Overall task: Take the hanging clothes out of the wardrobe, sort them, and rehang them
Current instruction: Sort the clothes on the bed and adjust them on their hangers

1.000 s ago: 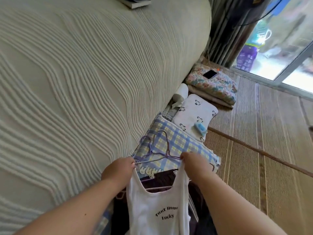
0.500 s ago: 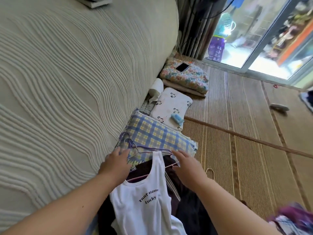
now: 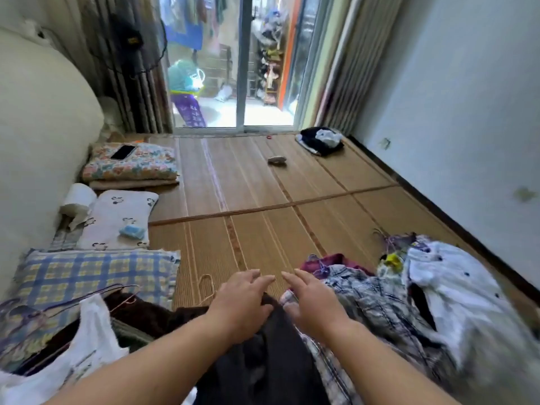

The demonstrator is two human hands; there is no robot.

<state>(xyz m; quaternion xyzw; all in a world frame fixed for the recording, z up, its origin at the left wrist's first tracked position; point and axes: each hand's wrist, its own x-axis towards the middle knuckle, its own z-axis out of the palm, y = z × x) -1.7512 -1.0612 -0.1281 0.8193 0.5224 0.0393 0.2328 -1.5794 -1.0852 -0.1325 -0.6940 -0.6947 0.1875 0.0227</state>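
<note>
My left hand (image 3: 244, 302) and my right hand (image 3: 314, 299) hover side by side over a dark garment (image 3: 263, 358) in front of me, fingers stretched forward and holding nothing. A white tank top (image 3: 84, 343) on a thin wire hanger (image 3: 87, 296) lies at the lower left on dark clothes. To the right sits a heap: a blue-and-white plaid shirt (image 3: 368, 299), a maroon piece (image 3: 324, 263) and a white dotted shirt (image 3: 450, 290). A loose wire hanger (image 3: 206, 287) lies on the mat beside my left hand.
A woven floor mat (image 3: 263, 182) stretches ahead to a glass sliding door (image 3: 242, 62). Along the left are a mattress (image 3: 38, 141), a checked pillow (image 3: 87, 276), a white printed pillow (image 3: 117, 217), and a floral folded blanket (image 3: 131, 165) with a phone. A black-and-white bundle (image 3: 320, 140) lies far right.
My view has swung right from the mattress to the room. Both hands have let go of the tank top's straps and hanger and moved right over the dark garment.
</note>
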